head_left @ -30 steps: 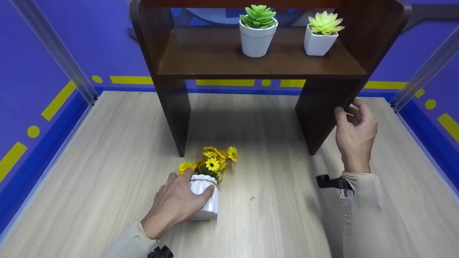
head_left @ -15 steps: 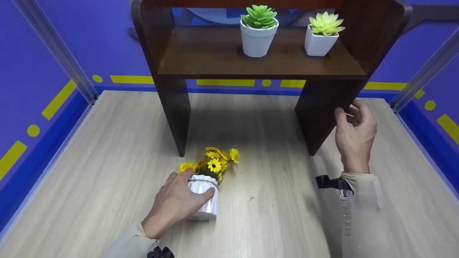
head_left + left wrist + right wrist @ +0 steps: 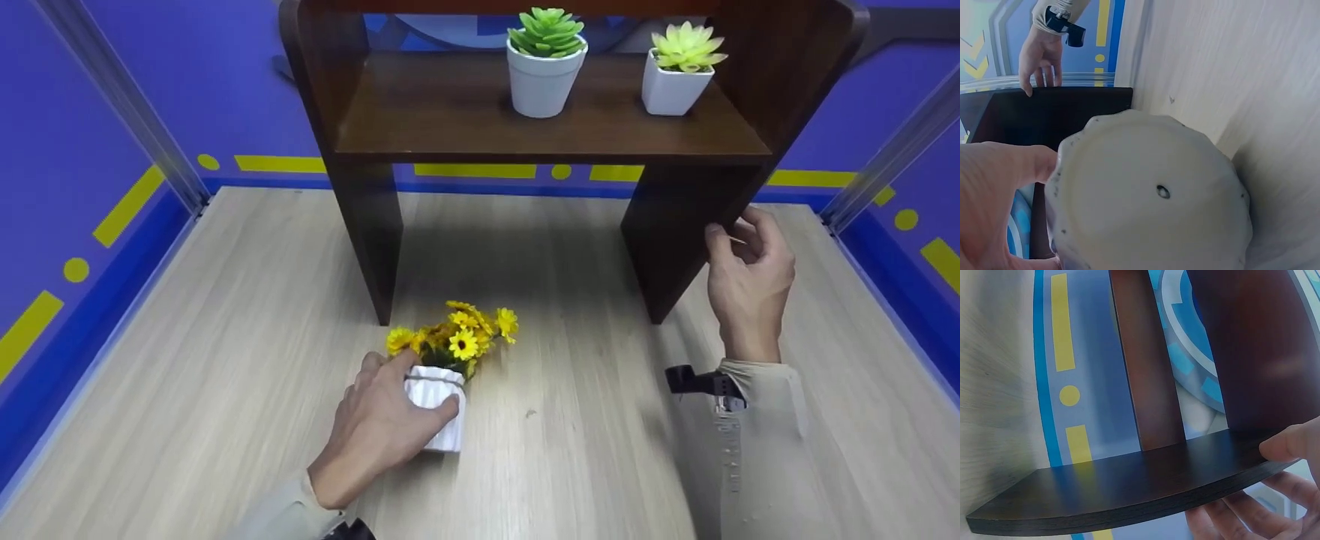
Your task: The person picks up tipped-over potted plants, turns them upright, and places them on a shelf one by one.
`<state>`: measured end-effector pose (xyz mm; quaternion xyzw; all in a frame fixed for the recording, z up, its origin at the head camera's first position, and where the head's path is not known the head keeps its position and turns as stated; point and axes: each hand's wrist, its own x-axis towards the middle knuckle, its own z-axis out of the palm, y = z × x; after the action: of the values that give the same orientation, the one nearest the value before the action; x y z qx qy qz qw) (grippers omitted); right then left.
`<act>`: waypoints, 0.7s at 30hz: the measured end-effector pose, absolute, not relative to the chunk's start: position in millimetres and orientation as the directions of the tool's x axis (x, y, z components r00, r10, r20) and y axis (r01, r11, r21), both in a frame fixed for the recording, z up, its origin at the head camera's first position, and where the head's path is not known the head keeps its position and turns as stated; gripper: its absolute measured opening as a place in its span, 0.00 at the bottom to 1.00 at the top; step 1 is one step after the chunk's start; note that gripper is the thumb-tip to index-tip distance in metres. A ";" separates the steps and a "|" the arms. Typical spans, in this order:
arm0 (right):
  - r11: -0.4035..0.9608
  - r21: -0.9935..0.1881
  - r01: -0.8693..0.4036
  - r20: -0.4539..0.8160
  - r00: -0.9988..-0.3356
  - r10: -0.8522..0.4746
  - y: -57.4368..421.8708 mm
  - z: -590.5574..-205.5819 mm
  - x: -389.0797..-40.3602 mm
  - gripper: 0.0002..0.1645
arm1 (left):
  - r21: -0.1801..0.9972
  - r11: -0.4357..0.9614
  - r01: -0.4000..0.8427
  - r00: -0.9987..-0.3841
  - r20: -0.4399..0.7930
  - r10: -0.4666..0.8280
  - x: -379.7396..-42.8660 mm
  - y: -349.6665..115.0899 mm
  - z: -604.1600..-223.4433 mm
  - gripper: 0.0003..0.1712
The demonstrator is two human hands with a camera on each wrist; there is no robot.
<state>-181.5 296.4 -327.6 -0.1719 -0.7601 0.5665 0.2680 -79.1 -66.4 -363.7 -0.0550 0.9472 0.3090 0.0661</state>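
Note:
In the head view my left hand (image 3: 386,420) grips a ribbed white flowerpot (image 3: 439,405) with a cord round its rim, thumb on the near side and fingers behind. Yellow daisy-like flowers (image 3: 463,343) lean out of it toward the shelf. The left wrist view shows the pot's scalloped round underside (image 3: 1151,169), with a small hole, facing the camera. My right hand (image 3: 750,285) pinches the front edge of the right side panel (image 3: 1129,495) of a dark brown shelf (image 3: 555,135). Its thumb (image 3: 1286,444) lies on the inner face, the fingers outside.
On the shelf board stand a round white pot with a green succulent (image 3: 546,79) and a square white pot with a pale succulent (image 3: 677,86). The shelf's left side panel (image 3: 367,240) stands behind the flowers. Blue walls (image 3: 67,150) border the wooden table (image 3: 570,450).
The left hand has shifted the flowerpot slightly right and away from me, the flowers moving with it. The right hand keeps its grip on the panel; the head view has moved a little.

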 end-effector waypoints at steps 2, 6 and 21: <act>0.294 -0.955 -0.045 0.212 -0.795 0.568 296.5 -327.2 -181.2 0.19 | 0.590 0.795 -0.141 -0.987 -0.148 -0.065 -78.9 -65.9 -363.9 0.43; 0.291 -0.955 -0.054 0.218 -0.793 0.568 295.8 -327.9 -181.8 0.20 | 0.602 0.786 -0.144 -0.988 -0.136 -0.077 -78.8 -65.4 -364.9 0.42; 0.282 -0.958 -0.060 0.217 -0.794 0.568 295.7 -328.4 -181.4 0.20 | 0.627 0.771 -0.112 -0.994 -0.056 -0.099 -80.0 -63.6 -360.2 0.35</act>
<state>-181.4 295.7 -328.4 -0.1687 -0.7527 0.5749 0.2729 -80.0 -63.6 -360.2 -0.0560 0.9410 0.3337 0.0101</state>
